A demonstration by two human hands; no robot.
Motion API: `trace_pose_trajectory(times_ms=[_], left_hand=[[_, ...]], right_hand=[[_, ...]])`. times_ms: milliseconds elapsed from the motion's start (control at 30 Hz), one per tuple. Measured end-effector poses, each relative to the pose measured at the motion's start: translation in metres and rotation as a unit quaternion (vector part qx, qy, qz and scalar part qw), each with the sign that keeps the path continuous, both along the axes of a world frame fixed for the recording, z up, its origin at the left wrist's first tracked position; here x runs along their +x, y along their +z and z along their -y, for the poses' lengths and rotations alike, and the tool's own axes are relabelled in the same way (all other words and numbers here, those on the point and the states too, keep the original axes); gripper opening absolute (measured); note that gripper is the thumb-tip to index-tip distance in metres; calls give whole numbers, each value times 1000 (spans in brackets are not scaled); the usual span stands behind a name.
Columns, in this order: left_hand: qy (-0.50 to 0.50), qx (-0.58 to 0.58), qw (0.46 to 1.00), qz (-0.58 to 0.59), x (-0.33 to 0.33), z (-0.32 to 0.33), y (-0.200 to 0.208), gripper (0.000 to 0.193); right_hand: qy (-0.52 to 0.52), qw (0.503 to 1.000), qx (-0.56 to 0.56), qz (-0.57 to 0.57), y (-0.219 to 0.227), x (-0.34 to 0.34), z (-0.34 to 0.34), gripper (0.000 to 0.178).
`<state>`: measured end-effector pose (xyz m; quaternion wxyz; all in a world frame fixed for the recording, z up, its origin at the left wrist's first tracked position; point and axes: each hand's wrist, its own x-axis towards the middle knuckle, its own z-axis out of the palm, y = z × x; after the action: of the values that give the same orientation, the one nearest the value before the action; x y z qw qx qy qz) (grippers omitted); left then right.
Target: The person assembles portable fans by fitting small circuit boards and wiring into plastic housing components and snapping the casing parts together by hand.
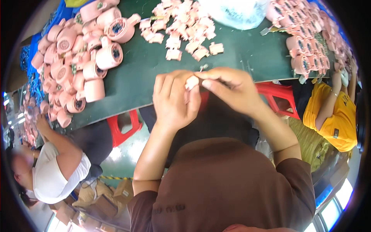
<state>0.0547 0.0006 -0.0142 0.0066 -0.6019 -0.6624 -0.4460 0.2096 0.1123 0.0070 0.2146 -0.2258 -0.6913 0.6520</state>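
Observation:
Close to the table's near edge, my left hand is closed with its thumb and fingers around a small pale pink plastic part. My right hand is closed too, thumb and forefinger pinched together right beside that part. Whatever lies in this pinch is too small to make out. Just beyond my fingertips a tiny metallic piece shows against the green tabletop. Further off lies a loose heap of similar small pink plastic parts.
Pink rounded plastic housings pile up on the left of the green table. More housings stand in rows at the right, near a clear plastic bag. Red stools are under the edge. Co-workers sit left and right.

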Motion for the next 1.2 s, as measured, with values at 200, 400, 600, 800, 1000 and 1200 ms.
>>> trace_pose_trajectory(times_ms=[200,400,600,800,1000,1200], left_hand=[[-95,-75,992,-30,-7,-9,23,23],[-68,-48,996,-12,-4,-10,16,28],[-45,-41,998,-18,-7,-6,12,29],[-34,-48,998,-7,-5,-4,14,24],[-24,-53,998,-6,-6,-4,9,27],[-26,-33,999,-11,-7,-3,0,38]], right_hand=[[-224,865,425,144,-15,-1,-148,17],[-182,809,511,226,-28,-21,-181,15],[-192,801,518,229,-16,-31,-178,13],[-192,948,228,116,8,0,-133,16],[0,993,-117,7,11,1,-19,12],[-15,986,-164,-11,3,-11,-2,11]])
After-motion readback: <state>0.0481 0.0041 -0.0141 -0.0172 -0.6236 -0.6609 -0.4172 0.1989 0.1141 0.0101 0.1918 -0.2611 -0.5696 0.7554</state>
